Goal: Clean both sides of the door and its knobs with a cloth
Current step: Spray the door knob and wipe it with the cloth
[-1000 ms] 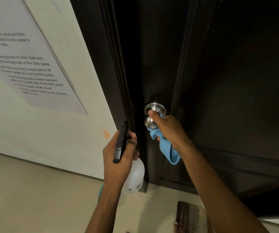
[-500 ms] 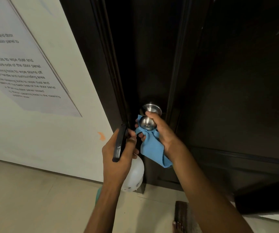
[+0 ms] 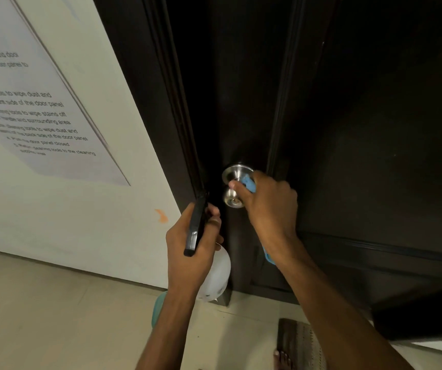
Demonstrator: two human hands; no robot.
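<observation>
A dark brown door (image 3: 361, 129) fills the right of the view, with a round silver knob (image 3: 232, 200) and its silver rose plate (image 3: 234, 172) near the door's left edge. My right hand (image 3: 268, 206) is wrapped around the right side of the knob, pressing a blue cloth (image 3: 249, 184) against it; a corner of the cloth hangs below my wrist. My left hand (image 3: 193, 252) hovers just left of the knob, holding a black phone (image 3: 196, 225) and a white spray bottle (image 3: 216, 273) together.
The dark door frame (image 3: 148, 102) runs beside a white wall with a printed instruction sheet (image 3: 28, 110) and an orange mark (image 3: 161, 215). A ribbed doormat (image 3: 298, 343) and bare toes (image 3: 282, 357) show on the beige floor below.
The cloth, spread under the knob half a second ago, is now bunched inside my right hand against the knob's right side. My left hand stays put.
</observation>
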